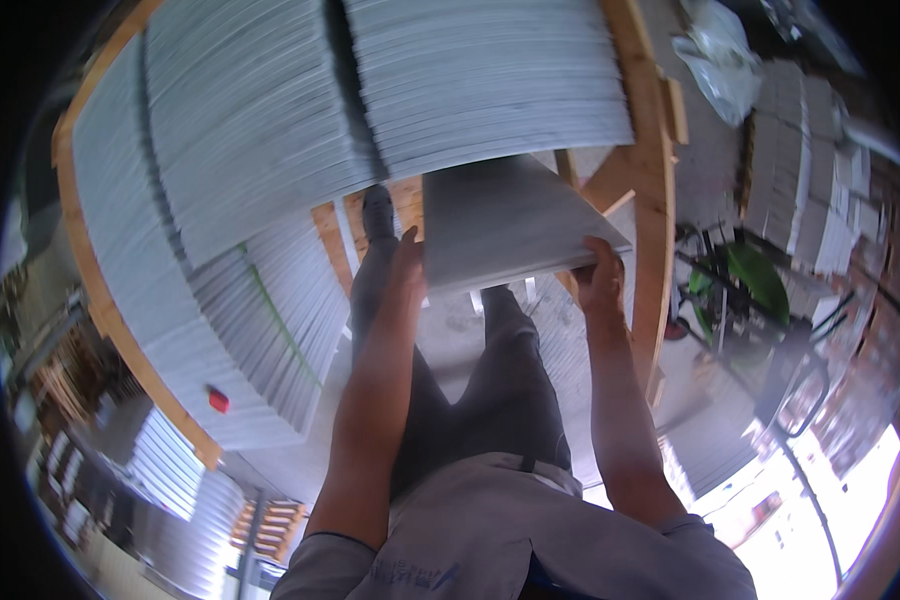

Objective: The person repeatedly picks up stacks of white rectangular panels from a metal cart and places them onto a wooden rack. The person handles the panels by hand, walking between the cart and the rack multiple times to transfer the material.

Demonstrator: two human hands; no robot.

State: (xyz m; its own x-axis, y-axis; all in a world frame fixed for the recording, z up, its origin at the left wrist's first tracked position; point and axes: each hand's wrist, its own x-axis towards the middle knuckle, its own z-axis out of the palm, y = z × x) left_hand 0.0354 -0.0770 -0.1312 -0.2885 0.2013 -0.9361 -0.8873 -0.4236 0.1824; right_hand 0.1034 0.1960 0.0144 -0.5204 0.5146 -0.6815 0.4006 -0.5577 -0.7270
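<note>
A flat grey rectangular panel [515, 225] lies level in front of my legs, held between my two hands. My left hand [408, 265] grips its left edge near the near corner, the thumb side uppermost. At the near right corner, my right hand [600, 278] has its fingers wrapped round the edge. The panel's far end reaches the front of a tall stack of thin pale-grey sheets [490, 90]; whether it touches the stack I cannot tell. More stacked sheets [240, 130] stand to the left, parted by a dark gap.
A wooden frame [653, 200] borders the stacks, with bare slats [405, 205] by my left foot. A green strip [275, 310] and a small red object [218, 400] lie on the left stacks. Right: a cart-like metal frame [795, 370], wrapped stacks [800, 170], clear plastic [720, 60].
</note>
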